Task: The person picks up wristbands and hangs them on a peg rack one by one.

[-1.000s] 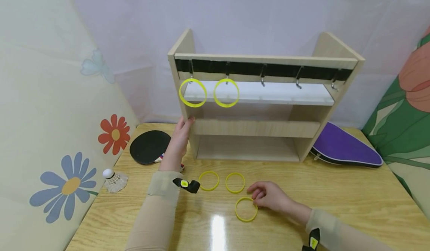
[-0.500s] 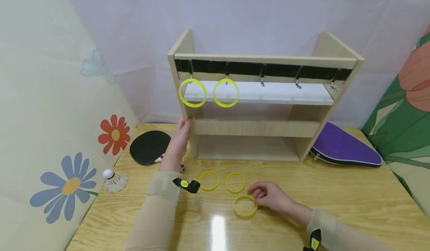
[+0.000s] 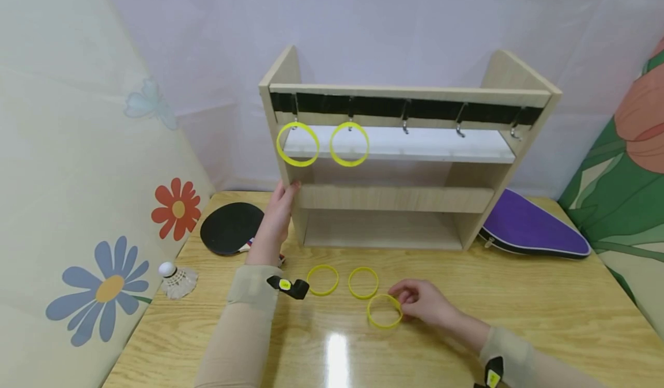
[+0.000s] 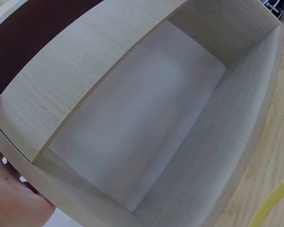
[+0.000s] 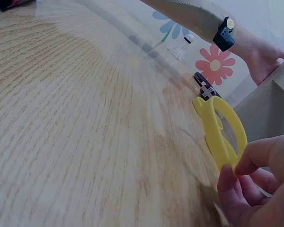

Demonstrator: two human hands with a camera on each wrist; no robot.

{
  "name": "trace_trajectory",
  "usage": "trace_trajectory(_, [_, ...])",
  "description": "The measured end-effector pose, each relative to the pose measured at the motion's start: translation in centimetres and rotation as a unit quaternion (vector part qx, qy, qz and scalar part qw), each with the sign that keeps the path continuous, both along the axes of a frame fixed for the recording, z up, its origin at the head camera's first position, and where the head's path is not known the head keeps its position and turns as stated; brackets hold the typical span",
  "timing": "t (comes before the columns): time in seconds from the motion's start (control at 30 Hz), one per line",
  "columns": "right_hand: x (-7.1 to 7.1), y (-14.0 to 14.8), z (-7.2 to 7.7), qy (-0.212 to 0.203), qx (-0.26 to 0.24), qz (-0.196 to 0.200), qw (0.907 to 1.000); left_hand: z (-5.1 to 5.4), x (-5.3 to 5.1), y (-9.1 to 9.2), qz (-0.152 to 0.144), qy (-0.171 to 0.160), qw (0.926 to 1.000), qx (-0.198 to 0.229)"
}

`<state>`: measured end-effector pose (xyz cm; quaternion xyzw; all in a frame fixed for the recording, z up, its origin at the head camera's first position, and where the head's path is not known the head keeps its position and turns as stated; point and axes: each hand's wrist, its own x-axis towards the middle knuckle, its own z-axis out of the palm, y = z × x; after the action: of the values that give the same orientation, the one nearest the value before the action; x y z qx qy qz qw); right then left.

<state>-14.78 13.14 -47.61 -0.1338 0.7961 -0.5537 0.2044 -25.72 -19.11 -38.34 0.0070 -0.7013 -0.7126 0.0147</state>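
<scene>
A light wooden shelf (image 3: 394, 199) with a row of metal hooks stands at the back of the table. My left hand (image 3: 278, 212) grips its left side panel; in the left wrist view the thumb lies on the front and the fingers (image 4: 16, 203) behind. Between thumb and fingertips, my right hand (image 3: 427, 304) pinches a yellow ring (image 3: 369, 314) by its right side, tilted up off the table. Two more yellow rings, a left one (image 3: 308, 284) and a right one (image 3: 350, 284), lie flat nearby. On the two leftmost hooks hang a yellow ring (image 3: 316, 140) and another ring (image 3: 368, 140).
Left of the shelf lies a black table tennis bat (image 3: 230, 226), its handle partly behind my left arm. A shuttlecock (image 3: 177, 279) sits near the table's left edge. A purple bat case (image 3: 536, 226) lies against the shelf's right side.
The pinched ring has lifted and tilted up from the table, moving slightly right and away with my right hand. My left hand and the hanging rings have stayed put.
</scene>
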Motion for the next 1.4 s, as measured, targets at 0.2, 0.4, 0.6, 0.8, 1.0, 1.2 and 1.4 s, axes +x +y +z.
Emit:
trace_trajectory(0.2, [-0.3, 0.3, 0.4, 0.01, 0.01, -0.01, 0.9998, 0.0, 0.0, -0.1, 0.001, -0.001, 1.0, -0.008])
trace_trajectory(0.4, [-0.5, 0.5, 0.6, -0.002, 0.015, -0.038, 0.9992, 0.0, 0.0, -0.1, -0.001, 0.0, 1.0, -0.005])
trace_trajectory(0.6, [-0.7, 0.8, 1.1, 0.003, -0.003, -0.048, 0.9988, 0.0, -0.1, -0.1, -0.002, -0.003, 1.0, -0.003])
trace_trajectory(0.8, [-1.2, 1.3, 1.7, -0.01, -0.033, -0.048, 0.9982, 0.0, -0.1, 0.0, -0.003, 0.002, 1.0, 0.0])
trace_trajectory(1.0, [-1.6, 1.9, 2.4, -0.023, -0.063, -0.05, 0.9965, 0.0, -0.1, -0.1, -0.003, 0.003, 1.0, -0.001])
trace_trajectory(1.2, [-2.0, 2.5, 2.8, -0.031, -0.099, -0.069, 0.9922, 0.0, 0.0, 0.0, -0.002, 0.003, 1.0, -0.002])
trace_trajectory(1.4, [-2.3, 3.2, 3.0, -0.036, -0.139, -0.075, 0.9869, 0.1, 0.1, 0.0, -0.004, 0.003, 1.0, -0.001])
